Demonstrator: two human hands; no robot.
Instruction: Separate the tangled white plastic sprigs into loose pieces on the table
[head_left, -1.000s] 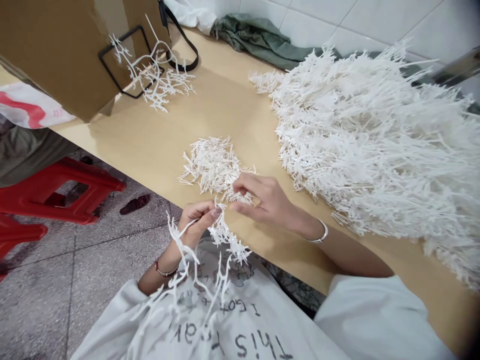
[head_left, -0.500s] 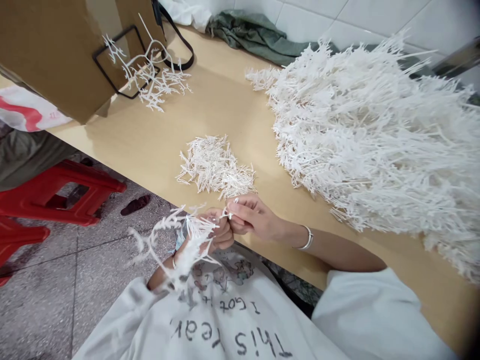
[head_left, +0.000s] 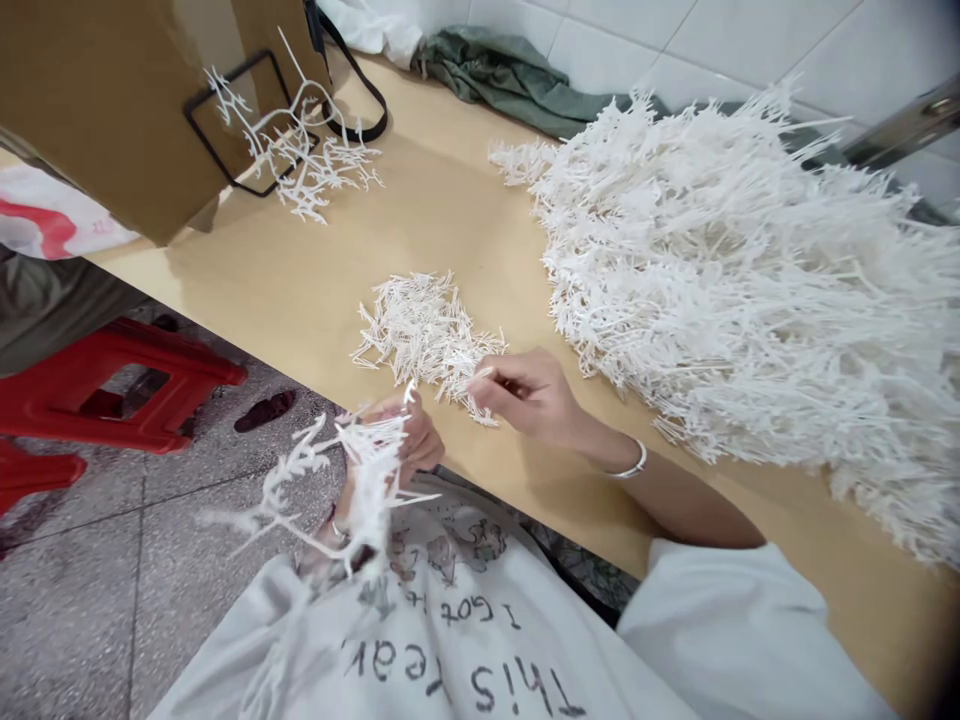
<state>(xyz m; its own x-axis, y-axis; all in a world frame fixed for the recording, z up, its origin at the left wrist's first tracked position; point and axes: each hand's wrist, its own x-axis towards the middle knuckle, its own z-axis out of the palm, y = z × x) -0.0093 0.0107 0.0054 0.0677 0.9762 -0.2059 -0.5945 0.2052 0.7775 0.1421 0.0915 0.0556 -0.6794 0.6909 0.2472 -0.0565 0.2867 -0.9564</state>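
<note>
Head: left hand point(head_left: 412, 440) at table edge point(head_left: 540, 522)

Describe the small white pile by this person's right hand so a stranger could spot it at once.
Start at the pale wooden table in front of the person. On its right rises a huge heap of white sprigs. Just left of that heap lies a small loose pile of short white sprigs, far smaller than the heap, with the right hand at its edge.

Pale bench point(head_left: 247, 280) with a small heap of seemingly plastic white sprigs point(head_left: 424, 335), larger pile point(head_left: 735, 280) beside
</note>
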